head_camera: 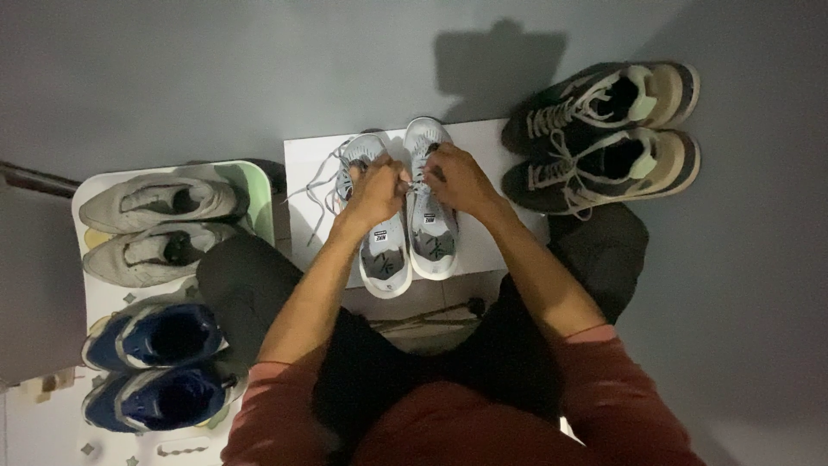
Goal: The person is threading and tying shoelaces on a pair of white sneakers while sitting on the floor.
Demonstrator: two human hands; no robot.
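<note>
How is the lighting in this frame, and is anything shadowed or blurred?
Head view: dim and even, no glare; a hard dark shadow falls on the grey floor above the white sneakers; both hands, left hand and right hand, are sharp at the laces; the blue shoes sit in gloom.

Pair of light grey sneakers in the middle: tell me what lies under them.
A flat white board lies under the light grey sneakers. Both hands, left and right, cover their laces.
</note>
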